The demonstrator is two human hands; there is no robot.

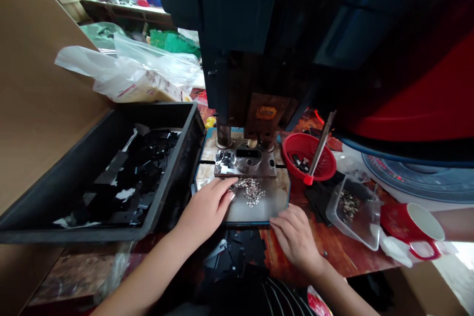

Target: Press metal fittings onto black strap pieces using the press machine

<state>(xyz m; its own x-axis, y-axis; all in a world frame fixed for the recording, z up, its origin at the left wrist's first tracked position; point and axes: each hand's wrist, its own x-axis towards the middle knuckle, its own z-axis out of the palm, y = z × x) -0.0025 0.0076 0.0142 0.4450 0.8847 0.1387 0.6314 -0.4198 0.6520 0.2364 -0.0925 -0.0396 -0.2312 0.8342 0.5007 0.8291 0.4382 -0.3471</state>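
Observation:
A heap of small shiny metal pieces [251, 191] lies on the front of the press's metal bed plate [242, 214]. My left hand [208, 203] reaches in from the left with its index fingertip at the heap's left edge. Thumb and index finger are a little apart, and no piece shows between them. My right hand [294, 232] rests at the plate's front right corner, its fingers loosely bent and touching the edge; its thumb is hidden. Behind the heap sits a metal die block [244, 164] with a round part, below the press ram [264, 116].
To the left stands a black bin [148, 229] of dark scraps. A red plastic basket [329, 170], a clear tub [370, 222] of small metal parts and a red mug [400, 222] are right. The dark press body [237, 15] hangs overhead. Another person's arm [457, 223] shows far right.

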